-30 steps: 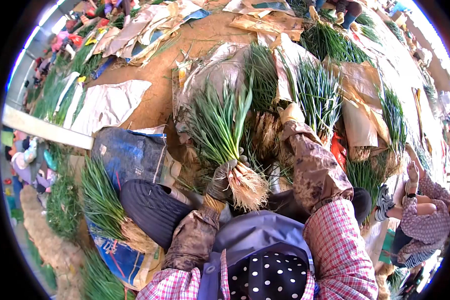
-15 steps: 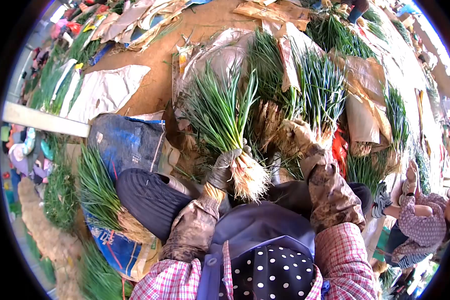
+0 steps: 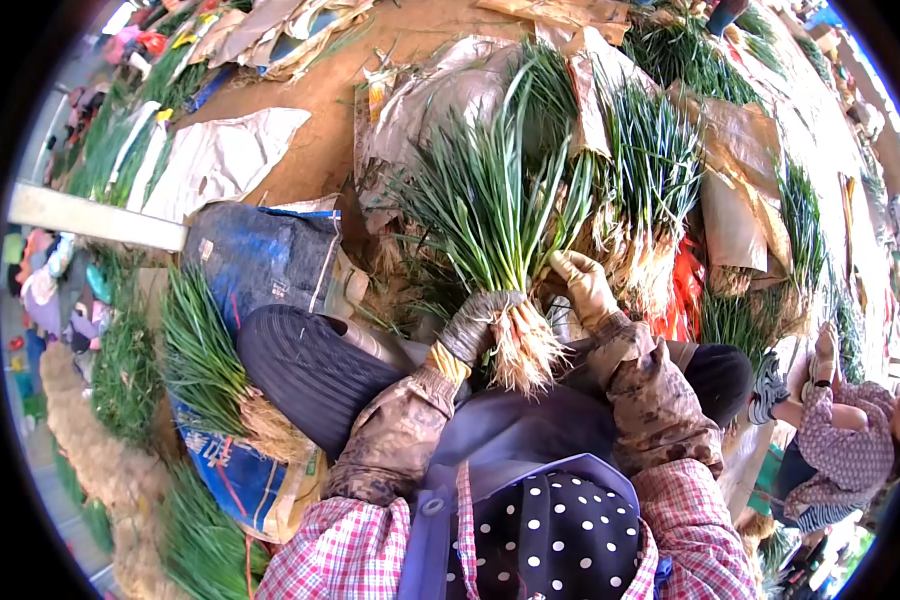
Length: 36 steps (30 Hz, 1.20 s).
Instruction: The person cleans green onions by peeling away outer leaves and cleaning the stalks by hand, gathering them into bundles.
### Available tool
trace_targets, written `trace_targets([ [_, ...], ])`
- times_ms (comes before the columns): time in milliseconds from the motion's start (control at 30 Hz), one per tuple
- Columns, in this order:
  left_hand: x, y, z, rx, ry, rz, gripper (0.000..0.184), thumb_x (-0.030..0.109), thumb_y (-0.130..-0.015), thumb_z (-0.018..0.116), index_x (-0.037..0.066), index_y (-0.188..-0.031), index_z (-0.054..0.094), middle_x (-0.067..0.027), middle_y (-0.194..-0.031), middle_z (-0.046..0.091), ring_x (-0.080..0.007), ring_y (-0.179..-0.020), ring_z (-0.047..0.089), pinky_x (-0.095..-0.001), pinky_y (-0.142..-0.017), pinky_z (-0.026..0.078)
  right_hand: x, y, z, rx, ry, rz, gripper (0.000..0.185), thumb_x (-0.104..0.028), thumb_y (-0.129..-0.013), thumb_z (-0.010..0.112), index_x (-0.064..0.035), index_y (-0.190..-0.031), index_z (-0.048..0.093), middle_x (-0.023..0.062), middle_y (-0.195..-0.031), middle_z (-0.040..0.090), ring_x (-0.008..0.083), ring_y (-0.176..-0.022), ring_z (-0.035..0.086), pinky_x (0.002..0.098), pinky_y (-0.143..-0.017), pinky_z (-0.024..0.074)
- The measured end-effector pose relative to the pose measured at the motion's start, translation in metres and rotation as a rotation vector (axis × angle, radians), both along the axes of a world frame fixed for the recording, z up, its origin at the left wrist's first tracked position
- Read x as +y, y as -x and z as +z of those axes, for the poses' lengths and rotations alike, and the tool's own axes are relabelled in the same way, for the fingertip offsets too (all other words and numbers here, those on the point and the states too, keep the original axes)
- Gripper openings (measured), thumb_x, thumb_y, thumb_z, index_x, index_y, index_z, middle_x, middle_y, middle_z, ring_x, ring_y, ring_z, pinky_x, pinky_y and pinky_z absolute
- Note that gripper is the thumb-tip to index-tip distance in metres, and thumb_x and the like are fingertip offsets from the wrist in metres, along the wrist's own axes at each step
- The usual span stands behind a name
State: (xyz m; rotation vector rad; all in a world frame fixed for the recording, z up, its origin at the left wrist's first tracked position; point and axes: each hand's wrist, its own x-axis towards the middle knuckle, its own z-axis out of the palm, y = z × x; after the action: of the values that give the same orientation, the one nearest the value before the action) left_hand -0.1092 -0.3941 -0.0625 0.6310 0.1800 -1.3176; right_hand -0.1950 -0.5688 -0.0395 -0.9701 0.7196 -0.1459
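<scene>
My left hand (image 3: 478, 325), in a dirty grey glove, is wrapped around the lower stems of a bunch of green onions (image 3: 495, 220). The pale roots (image 3: 525, 350) hang out below the fist, and the long green leaves fan up and away from me. Beside the bunch, on its right, my right hand (image 3: 582, 287) wears a yellowish glove. Its fingers are pinched together on a green onion stalk against the edge of the bunch; the fingertips are partly hidden.
More green onions (image 3: 655, 150) stand right of the bunch, roots toward me. Another bundle (image 3: 205, 350) lies left of my knee on a blue sack (image 3: 220, 475). Red plastic (image 3: 678, 300) lies at right. A person (image 3: 840, 440) sits at far right. A pale bar (image 3: 95, 220) crosses at left.
My right hand has moved left and toward me from the root pile to the edge of the held bunch. The bunch has shifted slightly right, and its leaves have spread wider.
</scene>
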Motion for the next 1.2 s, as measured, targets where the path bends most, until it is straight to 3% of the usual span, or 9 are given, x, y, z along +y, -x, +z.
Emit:
trace_targets([
  [167, -0.002, -0.001, -0.032, 0.255, 0.104, 0.047, 0.033, 0.009, -0.082, 0.065, -0.006, -0.109, 0.054, -0.0095, -0.079, 0.060, -0.0139, -0.068, 0.060, -0.0217, -0.059, 0.051, -0.009, 0.002, -0.025, 0.184, -0.126, -0.396, 0.019, -0.020, -0.093, 0.053, -0.0042, -0.094, 0.063, 0.0065, -0.082, 0.067, 0.0135, -0.061, 0.061, 0.0254, -0.055, 0.0526],
  [300, 0.006, -0.011, -0.030, 0.149, 0.273, -0.136, 0.027, 0.011, -0.083, 0.065, -0.001, -0.106, 0.059, -0.0081, -0.092, 0.064, -0.0156, -0.083, 0.062, -0.0263, -0.075, 0.052, -0.032, 0.011, -0.067, 0.134, -0.204, -0.737, 0.009, -0.011, -0.083, 0.059, -0.0024, -0.083, 0.061, 0.0042, -0.067, 0.057, 0.0109, -0.048, 0.050, 0.0241, -0.043, 0.0469],
  [467, -0.001, 0.000, 0.012, 0.035, 0.006, 0.020, 0.028, 0.010, -0.081, 0.065, -0.006, -0.103, 0.057, -0.0098, -0.080, 0.061, -0.0153, -0.069, 0.061, -0.0236, -0.062, 0.053, -0.006, 0.008, -0.021, 0.091, -0.242, -0.169, 0.031, -0.028, -0.090, 0.061, -0.0016, -0.105, 0.060, 0.0034, -0.079, 0.063, 0.0122, -0.062, 0.059, 0.0255, -0.061, 0.0519],
  [567, 0.003, -0.007, -0.023, 0.048, 0.100, -0.096, 0.026, 0.011, -0.080, 0.066, -0.004, -0.099, 0.057, -0.0120, -0.086, 0.063, -0.0163, -0.072, 0.062, -0.0242, -0.063, 0.053, 0.018, -0.002, -0.004, 0.086, 0.011, -0.011, 0.021, -0.023, -0.085, 0.068, -0.0033, -0.091, 0.066, 0.0043, -0.080, 0.067, 0.0104, -0.068, 0.061, 0.0243, -0.063, 0.0511],
  [667, 0.001, -0.008, -0.002, -0.293, 0.007, -0.121, 0.026, 0.013, -0.079, 0.068, -0.003, -0.096, 0.057, -0.0162, -0.077, 0.065, -0.0214, -0.062, 0.064, -0.0273, -0.055, 0.053, 0.026, -0.006, 0.009, 0.414, 0.663, 0.063, 0.024, -0.019, -0.084, 0.069, 0.0026, -0.094, 0.067, 0.0082, -0.081, 0.068, 0.0129, -0.070, 0.062, 0.0258, -0.063, 0.0494],
  [800, 0.001, -0.008, 0.008, -0.349, 0.008, -0.226, 0.018, 0.012, -0.080, 0.066, -0.003, -0.090, 0.061, -0.0142, -0.070, 0.065, -0.0219, -0.056, 0.064, -0.0299, -0.051, 0.052, 0.032, 0.001, -0.018, 0.295, 0.883, 0.138, 0.025, -0.016, -0.082, 0.070, 0.0027, -0.099, 0.065, 0.0081, -0.086, 0.069, 0.0122, -0.072, 0.061, 0.0244, -0.068, 0.0518],
  [967, 0.000, -0.001, -0.002, -0.168, 0.069, -0.066, 0.029, 0.012, -0.081, 0.066, -0.004, -0.104, 0.060, -0.0124, -0.091, 0.066, -0.0184, -0.077, 0.064, -0.0296, -0.071, 0.053, 0.044, 0.002, 0.000, 0.133, -0.151, -0.241, 0.012, -0.016, -0.087, 0.065, -0.0046, -0.088, 0.061, 0.0052, -0.071, 0.061, 0.0107, -0.058, 0.056, 0.0237, -0.052, 0.0473],
  [1100, 0.007, -0.002, 0.023, -0.005, 0.152, -0.043, 0.037, 0.016, -0.083, 0.064, -0.006, -0.111, 0.056, -0.0145, -0.098, 0.064, -0.0249, -0.088, 0.063, -0.0360, -0.082, 0.053, 0.033, 0.009, -0.064, -0.089, -0.629, -0.317, 0.021, -0.022, -0.095, 0.049, -0.0036, -0.090, 0.058, 0.0071, -0.074, 0.060, 0.0171, -0.059, 0.055, 0.0286, -0.048, 0.0448],
  [1200, 0.007, -0.002, 0.020, -0.001, 0.145, -0.028, 0.038, 0.018, -0.082, 0.064, -0.005, -0.111, 0.055, -0.0158, -0.097, 0.064, -0.0290, -0.089, 0.064, -0.0400, -0.082, 0.053, 0.040, -0.002, -0.046, 0.007, -0.589, -0.419, 0.022, -0.024, -0.096, 0.049, -0.0038, -0.092, 0.056, 0.0070, -0.073, 0.059, 0.0164, -0.059, 0.056, 0.0281, -0.046, 0.0464],
])
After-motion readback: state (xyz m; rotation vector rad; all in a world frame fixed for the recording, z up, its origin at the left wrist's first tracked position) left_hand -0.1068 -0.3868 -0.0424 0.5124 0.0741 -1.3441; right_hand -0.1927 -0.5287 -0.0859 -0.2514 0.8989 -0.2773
